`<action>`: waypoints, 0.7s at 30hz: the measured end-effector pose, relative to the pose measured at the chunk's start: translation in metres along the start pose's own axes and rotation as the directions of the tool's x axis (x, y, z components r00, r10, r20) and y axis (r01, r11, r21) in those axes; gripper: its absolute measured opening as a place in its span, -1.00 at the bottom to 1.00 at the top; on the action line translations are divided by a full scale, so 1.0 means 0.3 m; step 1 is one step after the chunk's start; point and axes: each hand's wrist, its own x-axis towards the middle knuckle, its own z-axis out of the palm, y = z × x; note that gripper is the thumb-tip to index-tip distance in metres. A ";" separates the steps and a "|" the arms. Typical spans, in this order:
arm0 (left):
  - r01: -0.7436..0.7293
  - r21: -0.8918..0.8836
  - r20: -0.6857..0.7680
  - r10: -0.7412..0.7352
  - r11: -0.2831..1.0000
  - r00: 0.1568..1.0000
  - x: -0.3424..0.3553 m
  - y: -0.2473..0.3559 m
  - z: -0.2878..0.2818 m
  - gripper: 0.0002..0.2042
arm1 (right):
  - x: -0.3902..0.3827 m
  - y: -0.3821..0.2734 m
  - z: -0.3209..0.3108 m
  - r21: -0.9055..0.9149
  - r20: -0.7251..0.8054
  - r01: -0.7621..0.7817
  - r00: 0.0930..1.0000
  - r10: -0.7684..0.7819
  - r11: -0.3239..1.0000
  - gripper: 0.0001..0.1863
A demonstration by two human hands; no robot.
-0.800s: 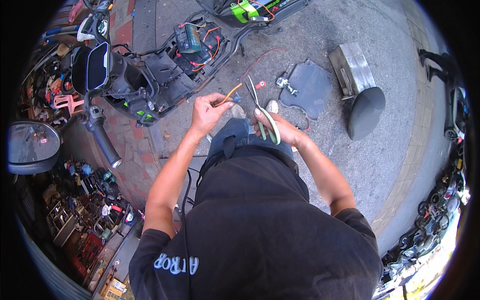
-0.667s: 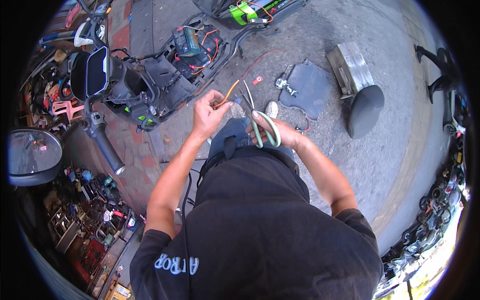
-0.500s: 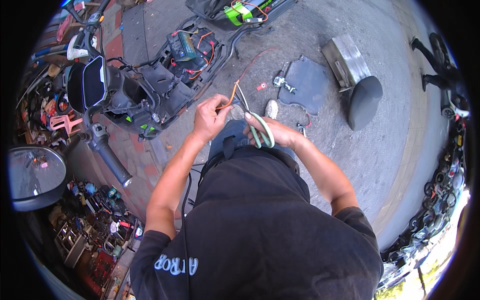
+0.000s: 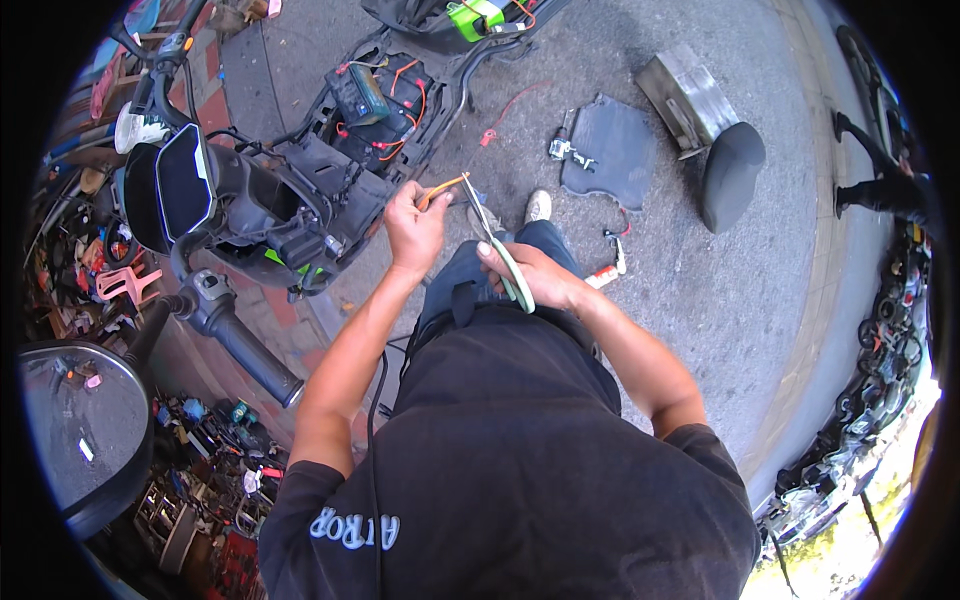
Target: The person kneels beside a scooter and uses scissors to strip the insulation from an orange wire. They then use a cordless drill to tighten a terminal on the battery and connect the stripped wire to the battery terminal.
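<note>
Black plastic: one scooter [image 4: 315, 165], body open, ahead and to the left.

Metal: one box [image 4: 695, 90], on the ground to the right; a dark rounded piece [image 4: 735, 175] at its near end.

Grey: one panel [image 4: 610, 145], flat on the ground, left of the box.

Dark casing: one battery [image 4: 365, 95], seated in the open scooter.

Left hand [image 4: 417, 235]: thumb and fingers pinching the wire, its end leading out toward the right.

Right hand [image 4: 530, 272]: fingers curled round the handles of the scissors.

Scissors [image 4: 511, 262]: green handles, blades pointing forward, nearly together, tips at the wire's end. Whether they bite or merely touch, cannot tell.

Wire [image 4: 445, 187]: orange, short free length between the left fingers and the blades; whether the end is bare, too small to tell.

Handling notes, by judgement: pinch nearer the end so the wire cannot bend away, but keep the fingertips clear of the edges. Set the wire square to the blades, deeper than the tips for control. Squeeze lightly and evenly; a hard bite could nick or sever the strands.
</note>
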 end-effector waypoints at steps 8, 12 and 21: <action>0.156 -0.232 -0.041 -0.170 0.960 0.985 0.004 -0.046 0.000 -0.74 | -0.017 -0.065 -0.050 -0.266 -0.051 -0.036 0.998 0.023 0.963 -0.13; 0.119 -0.210 0.050 -0.111 0.971 0.993 0.004 -0.017 0.041 -0.80 | 0.041 -0.067 -0.140 -0.377 0.005 -0.101 0.994 0.111 0.921 -0.02; -0.055 0.155 0.226 0.019 0.986 0.974 0.055 -0.100 0.160 -0.93 | 0.263 0.103 -0.288 -0.376 0.090 -0.066 0.990 0.108 0.924 0.04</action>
